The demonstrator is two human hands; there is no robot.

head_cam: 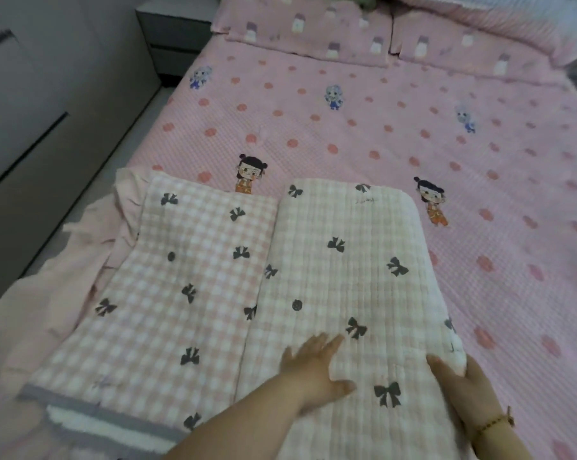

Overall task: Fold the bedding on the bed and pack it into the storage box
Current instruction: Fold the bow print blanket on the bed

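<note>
The quilt [214, 293] lies on the near part of the bed [380, 127], its right half doubled over into a thick, paler panel, its left half one layer thick. The left hand [317, 370] presses flat on the folded panel, fingers straight and spread. The right hand [463, 383] rests against the panel's right edge; the fold hides part of its fingers, so a grip cannot be told. Judging by this, folding is midway: more folds remain. A loose pink sheet [91, 254] sits unfolded at left. No storage box is in view, so packing is not begun.
</note>
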